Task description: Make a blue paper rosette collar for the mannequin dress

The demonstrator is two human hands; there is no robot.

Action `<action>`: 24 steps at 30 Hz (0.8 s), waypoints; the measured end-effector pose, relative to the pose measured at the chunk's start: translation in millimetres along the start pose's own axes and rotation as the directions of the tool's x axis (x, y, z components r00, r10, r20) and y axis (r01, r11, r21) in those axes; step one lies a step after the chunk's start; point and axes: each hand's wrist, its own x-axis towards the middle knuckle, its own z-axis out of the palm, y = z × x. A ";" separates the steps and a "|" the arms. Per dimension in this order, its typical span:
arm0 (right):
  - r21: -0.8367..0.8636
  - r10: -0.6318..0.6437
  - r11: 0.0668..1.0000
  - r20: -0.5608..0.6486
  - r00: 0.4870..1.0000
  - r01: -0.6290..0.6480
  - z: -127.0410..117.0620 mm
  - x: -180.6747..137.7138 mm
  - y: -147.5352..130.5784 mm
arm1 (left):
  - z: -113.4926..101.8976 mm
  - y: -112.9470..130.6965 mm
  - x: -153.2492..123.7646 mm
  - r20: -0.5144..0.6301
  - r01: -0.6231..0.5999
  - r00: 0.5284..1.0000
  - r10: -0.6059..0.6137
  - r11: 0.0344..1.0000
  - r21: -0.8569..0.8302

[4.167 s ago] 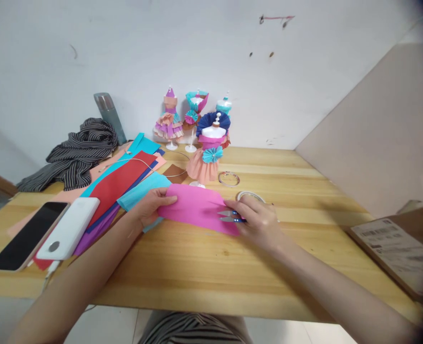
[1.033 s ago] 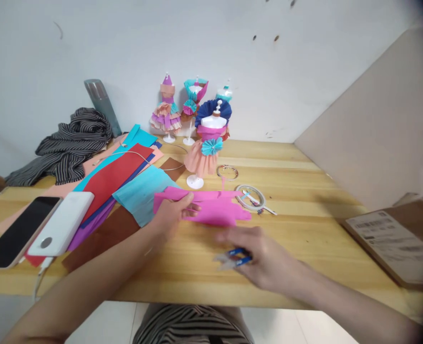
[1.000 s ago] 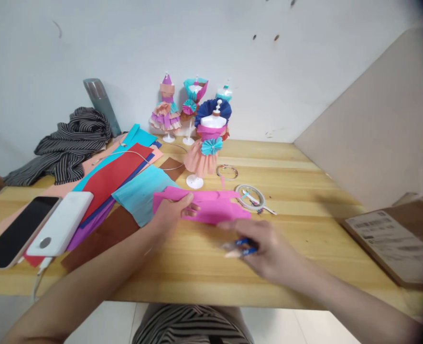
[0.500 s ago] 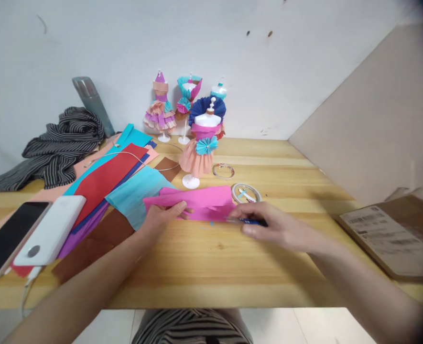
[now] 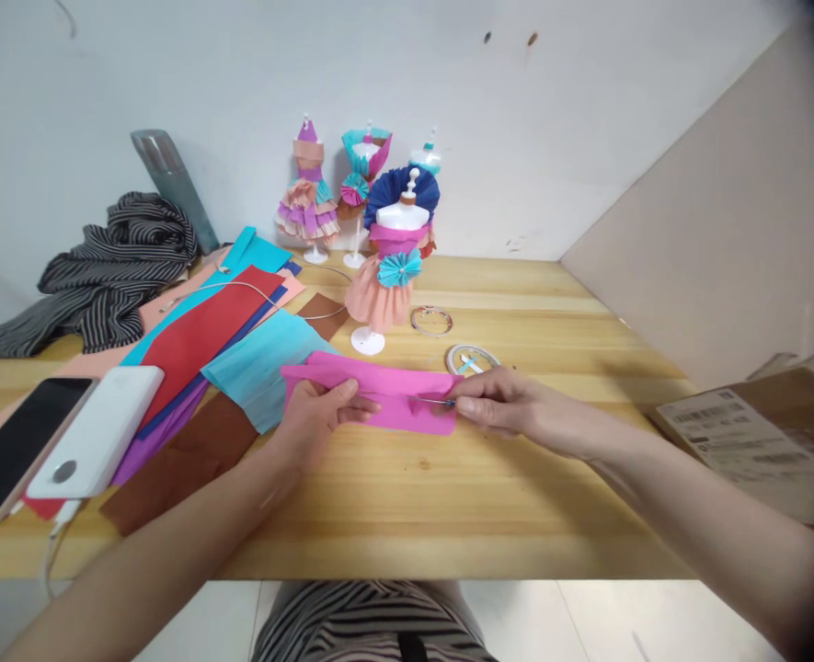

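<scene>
A pink sheet of crepe paper [image 5: 372, 372] lies across the middle of the table, slightly raised. My left hand [image 5: 316, 414] is closed on its left part, thumb on top. In my right hand [image 5: 507, 403] is a small pair of scissors [image 5: 441, 402] with dark blue handles, mostly covered by my fingers. Its thin metal blades point left and lie at the right part of the pink paper. Just behind the paper stands a small white dress form [image 5: 403, 218] wearing a pink top, a peach skirt and a turquoise rosette.
Coloured paper sheets [image 5: 200, 322], a white power bank [image 5: 96, 432] with a cable and a phone [image 5: 27, 450] are at the left. A tape roll [image 5: 453, 368] sits behind my right hand. A cardboard box [image 5: 758, 441] is at the right. More dressed forms [image 5: 306, 198] stand by the wall.
The scissors have moved left, their blades now over the pink paper. My left hand keeps its hold. The whole view has shifted slightly.
</scene>
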 end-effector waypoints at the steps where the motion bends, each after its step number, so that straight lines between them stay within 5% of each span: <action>1: -0.009 0.018 1.000 -0.004 1.000 -0.018 -0.2 1.5 1.6 | 0.2 -0.2 -0.2 -0.006 0.009 1.000 -0.009 1.000 -0.013; 24: 0.175 0.027 0.984 0.003 1.000 -0.027 8.4 21.3 17.8 | 2.3 -5.4 -3.8 0.028 0.014 1.000 -0.013 0.999 -0.034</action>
